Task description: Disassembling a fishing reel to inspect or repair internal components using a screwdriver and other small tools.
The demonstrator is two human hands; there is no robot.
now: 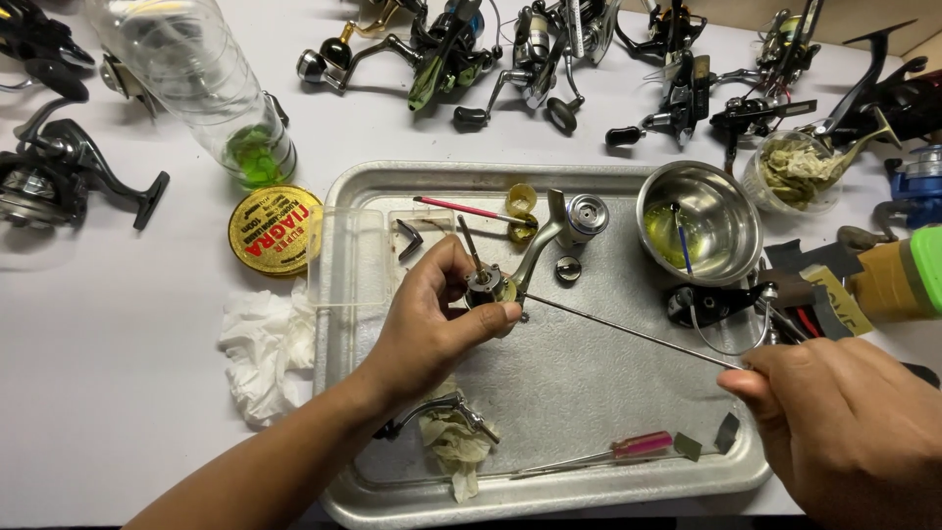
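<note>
Two hands engaged: reel body [498, 285] pinched in left hand [432, 319] above metal tray [589, 393]; thin rod [628, 332] clamped in right hand [844, 422], tip placed at mechanism. Probing step judged underway; steady, fine guidance called for next.

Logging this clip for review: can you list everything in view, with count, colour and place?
Metal tray: one, silver, centre.
Reel body: one, grey, in left hand.
Long thin tool: one, silver, in right hand.
Steel bowl: one, yellowish liquid inside, tray's right.
Pink-handled screwdriver: one, tray's front.
Plastic bottle: one, clear, green residue, top left.
Round tin: one, yellow, left of tray.
Tissue: one, white, left.
Fishing reels: several, dark, along the back.
Left hand; right hand.
</note>
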